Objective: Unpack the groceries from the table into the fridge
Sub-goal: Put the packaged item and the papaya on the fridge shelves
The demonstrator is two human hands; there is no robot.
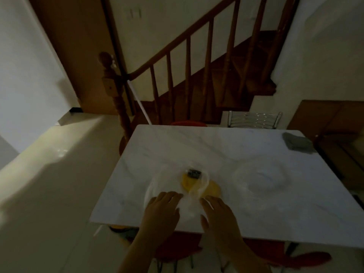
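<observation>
A clear plastic bag (194,191) lies on the white marble table (236,154) near its front edge. Inside it are yellow items (211,189) and a small dark object (194,173). My left hand (162,208) and my right hand (217,211) lie on either side of the bag's near end, fingers stretched forward and touching the plastic. The frame is dim and blurred, so I cannot tell whether either hand pinches the bag. A second clear bag (262,179) lies empty-looking to the right.
A grey folded cloth (297,143) sits at the table's far right corner. Red chairs (177,251) stand under the near edge, a metal chair (255,119) at the far side. A wooden staircase railing (171,62) rises behind. A white fridge door (29,75) stands at left.
</observation>
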